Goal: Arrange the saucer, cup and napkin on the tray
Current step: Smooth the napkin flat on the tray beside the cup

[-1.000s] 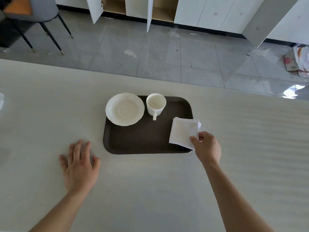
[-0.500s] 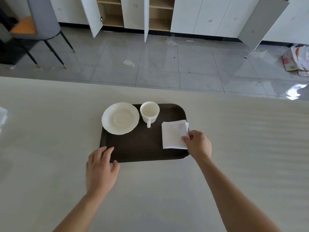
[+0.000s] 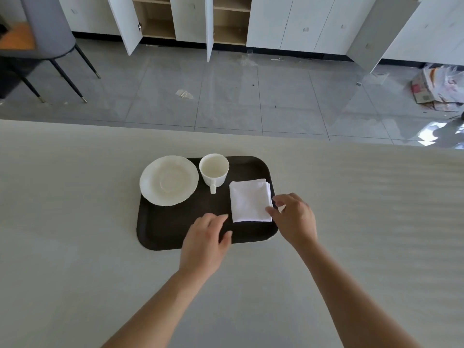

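Observation:
A dark brown tray (image 3: 170, 229) lies on the pale table. On its far left sits a white saucer (image 3: 169, 180), overhanging the tray's edge a little. A white cup (image 3: 214, 169) stands upright beside it, handle pointing toward me. A folded white napkin (image 3: 249, 200) lies flat on the tray's right side. My right hand (image 3: 293, 217) hovers at the napkin's right edge, fingers apart, fingertips at or just off the cloth. My left hand (image 3: 207, 239) is over the tray's near middle, fingers loosely spread, holding nothing, its fingertips close to the napkin's near-left corner.
The table's far edge (image 3: 226, 131) runs across the view, with grey tiled floor beyond. White cabinets (image 3: 276, 21) with open doors line the back wall. A grey chair (image 3: 47, 38) stands at the far left; cardboard litter (image 3: 437, 89) lies at the far right.
My right hand let go of the napkin, which now lies squared on the tray. My left hand moved from the table at the left to over the tray's near middle.

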### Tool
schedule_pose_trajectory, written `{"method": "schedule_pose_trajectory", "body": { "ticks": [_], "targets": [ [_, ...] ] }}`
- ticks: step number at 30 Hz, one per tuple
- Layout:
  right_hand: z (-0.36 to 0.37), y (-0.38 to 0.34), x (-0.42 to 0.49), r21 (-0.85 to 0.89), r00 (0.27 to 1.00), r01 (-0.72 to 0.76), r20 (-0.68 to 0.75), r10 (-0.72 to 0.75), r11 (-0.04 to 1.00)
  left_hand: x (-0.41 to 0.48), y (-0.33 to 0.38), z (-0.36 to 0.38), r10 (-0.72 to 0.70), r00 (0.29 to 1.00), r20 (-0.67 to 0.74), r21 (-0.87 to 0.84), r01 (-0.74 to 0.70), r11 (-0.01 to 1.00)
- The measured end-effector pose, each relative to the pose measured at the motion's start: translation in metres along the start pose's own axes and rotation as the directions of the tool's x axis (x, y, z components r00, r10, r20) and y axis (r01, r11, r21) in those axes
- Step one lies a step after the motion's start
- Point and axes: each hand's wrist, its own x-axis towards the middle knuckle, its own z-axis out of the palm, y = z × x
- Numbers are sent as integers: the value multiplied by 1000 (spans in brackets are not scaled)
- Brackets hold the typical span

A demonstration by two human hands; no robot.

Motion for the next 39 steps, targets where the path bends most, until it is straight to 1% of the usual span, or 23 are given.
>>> {"method": "schedule_pose_trajectory", "body": {
  "ticks": [2,4,6,9,12,16,19,23,29,31,36,39],
  "targets": [
    [1,5,-4,-108,990,107,107,-95,988,18,11,7,1,998,71,5,-1,1000],
    [3,9,-6,-196,972,190,173,-156,962,31,16,15,15,993,120,44,-20,999],
    [5,12,-7,-225,965,228,182,-189,947,36,17,19,35,989,143,99,-49,994],
    [6,14,-5,-225,954,278,179,-241,934,38,18,23,56,989,139,151,-77,985],
    [5,16,-3,-252,937,329,204,-283,910,41,18,26,74,988,133,220,-102,970],
    [5,16,-1,-304,920,382,212,-329,873,44,19,25,93,992,90,236,-112,965],
    [5,15,0,-338,912,407,213,-352,849,45,17,27,107,992,66,242,-120,963],
    [6,14,4,-349,907,419,201,-370,838,50,16,27,90,995,49,246,-99,964],
    [9,10,12,-345,897,441,171,-407,828,61,16,26,124,991,47,294,-132,947],
    [10,9,16,-340,894,448,151,-422,827,65,17,25,157,986,61,327,-169,930],
    [12,7,28,-331,894,446,120,-432,831,74,19,22,282,955,91,444,-293,847],
    [13,7,34,-343,896,442,111,-431,829,79,19,21,282,948,148,481,-318,817]
  ]
}}
